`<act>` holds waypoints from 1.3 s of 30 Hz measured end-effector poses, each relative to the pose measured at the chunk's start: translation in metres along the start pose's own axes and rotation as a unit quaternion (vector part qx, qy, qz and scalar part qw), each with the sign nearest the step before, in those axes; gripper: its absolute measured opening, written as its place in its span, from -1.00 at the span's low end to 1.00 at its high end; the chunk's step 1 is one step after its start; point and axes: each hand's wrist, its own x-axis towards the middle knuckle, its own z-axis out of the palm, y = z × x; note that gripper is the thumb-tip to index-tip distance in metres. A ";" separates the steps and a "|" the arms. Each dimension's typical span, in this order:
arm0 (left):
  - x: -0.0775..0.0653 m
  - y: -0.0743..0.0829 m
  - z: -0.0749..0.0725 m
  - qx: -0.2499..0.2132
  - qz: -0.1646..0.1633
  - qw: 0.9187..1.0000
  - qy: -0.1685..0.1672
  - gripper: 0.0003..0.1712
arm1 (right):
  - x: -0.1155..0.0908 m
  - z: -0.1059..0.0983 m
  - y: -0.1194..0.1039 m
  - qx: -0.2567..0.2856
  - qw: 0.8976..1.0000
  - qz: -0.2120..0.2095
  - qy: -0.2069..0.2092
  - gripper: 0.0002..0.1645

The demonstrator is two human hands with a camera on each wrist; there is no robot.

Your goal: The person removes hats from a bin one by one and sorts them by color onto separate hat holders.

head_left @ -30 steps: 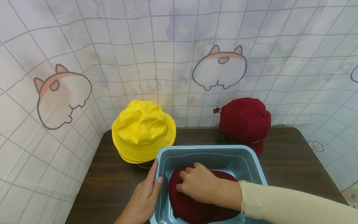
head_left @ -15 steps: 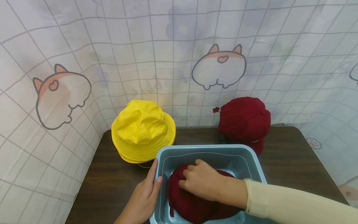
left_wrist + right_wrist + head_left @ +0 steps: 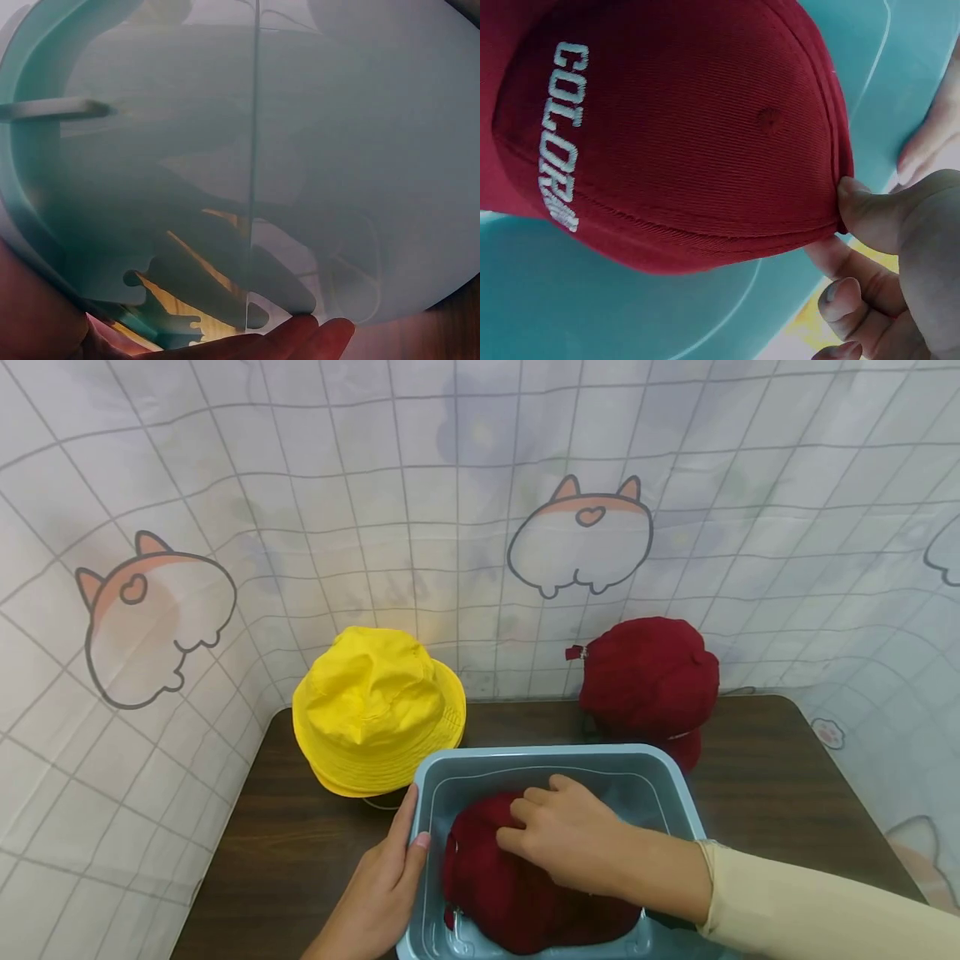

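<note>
A dark red baseball cap with white embroidered letters, plain in the right wrist view, is inside the light blue plastic basin. My right hand pinches the folded edge of its crown between thumb and fingers. The crown is drawn up toward that hand, and the letters are out of sight in the head view. At the basin's left wall, my left hand holds the side, thumb at the rim. Its fingers lie along the outer wall in the left wrist view.
A yellow bucket hat stands behind the basin on the left. Another dark red cap stands behind it on the right. The dark wooden table meets a white checked cloth at the back.
My right hand has moved up and to the right, pulling up the cap's crown, and the cap has turned a little. The left hand keeps its place on the basin.
</note>
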 end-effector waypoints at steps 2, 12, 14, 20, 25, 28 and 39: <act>0.000 0.001 0.000 0.001 0.000 1.000 0.002 -0.23 | -0.003 -0.004 0.002 0.008 1.000 0.009 0.014 -0.52; 0.001 0.001 -0.001 0.009 0.007 1.000 0.014 -0.24 | -0.020 -0.027 0.016 0.054 0.993 0.051 0.089 -0.73; 0.001 0.001 0.000 0.012 0.011 1.000 0.018 -0.24 | -0.024 -0.034 0.019 0.063 0.991 0.058 0.104 -0.70; 0.002 0.002 -0.002 0.021 0.012 1.000 0.017 -0.24 | -0.033 -0.052 0.027 0.050 0.983 0.061 0.163 -0.67; 0.003 0.003 -0.002 0.035 0.013 0.999 0.020 -0.24 | -0.041 -0.068 0.034 0.067 0.975 0.074 0.199 -0.65; 0.003 0.004 -0.002 0.042 0.014 0.999 0.021 -0.25 | -0.046 -0.080 0.040 0.077 0.970 0.086 0.212 -0.64; -0.001 0.005 0.000 0.063 0.002 0.998 0.023 -0.24 | -0.062 -0.133 0.070 0.077 0.946 0.124 0.288 -0.68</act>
